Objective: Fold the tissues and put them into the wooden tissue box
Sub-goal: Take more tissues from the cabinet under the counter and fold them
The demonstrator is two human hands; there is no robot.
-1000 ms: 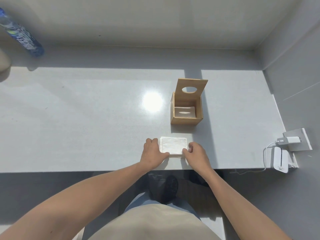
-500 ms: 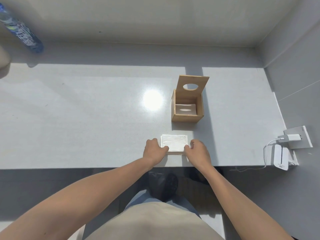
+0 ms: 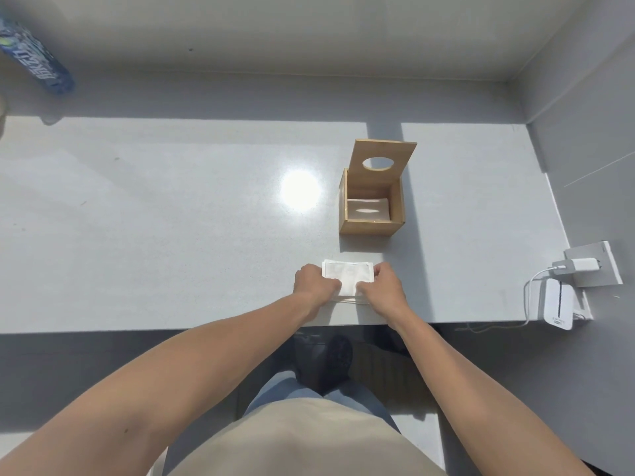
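We see the stack of white tissues (image 3: 347, 274) lying flat on the grey bench (image 3: 171, 235), close to its near edge, with the top tissue partly lifted at its near side. Our left hand (image 3: 314, 283) grips the tissue's left end and our right hand (image 3: 383, 286) its right end; the fingers (image 3: 376, 269) of both hands are curled narrow onto the paper, pinching that upper layer. At 12 o'clock from the tissues, apart from them, stands the wooden tissue box (image 3: 372, 209), its lid (image 3: 381, 161) with an oval hole tilted up and open at the far side; pale tissue lies inside on the bottom. At 3 o'clock, well apart, a white charger (image 3: 580, 264) is plugged into a wall socket above a small white device (image 3: 556, 304). At 10 o'clock, far off, a blue bottle (image 3: 34, 60) stands.
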